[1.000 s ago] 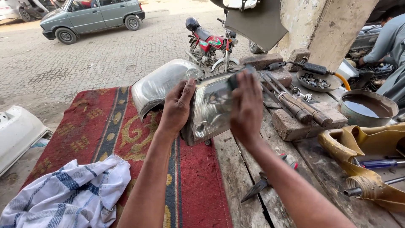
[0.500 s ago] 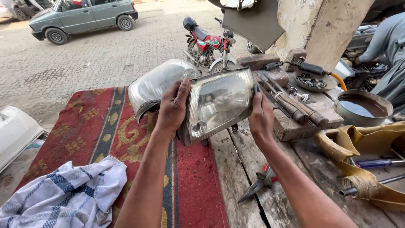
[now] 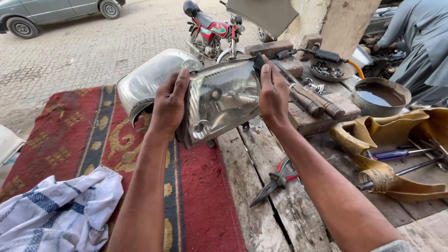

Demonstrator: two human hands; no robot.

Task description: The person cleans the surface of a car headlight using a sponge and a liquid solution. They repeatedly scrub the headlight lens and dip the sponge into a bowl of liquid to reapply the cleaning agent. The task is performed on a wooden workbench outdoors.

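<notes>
Both hands are clamped on the headlight (image 3: 224, 100), the left hand (image 3: 168, 105) wrapped over its near-left edge and the right hand (image 3: 274, 95) pressed flat along its right side, fingers pointing up. The unit is held up in the air above the red rug (image 3: 93, 140) and the wooden bench (image 3: 261, 186), lens turned squarely toward the camera. Compared with a second ago, when the lamp was tilted away and half hidden behind the fingers, it has been rotated so the clear lens and the reflector inside are now fully shown; half a second ago that turn was already nearly complete, and since then the lamp has been lifted slightly closer. An inspection of the lens is judged to be in hand. Red-handled pliers (image 3: 275, 179) lie untouched on the planks, and the striped cloth (image 3: 56, 214) rests at the rug's near corner.
</notes>
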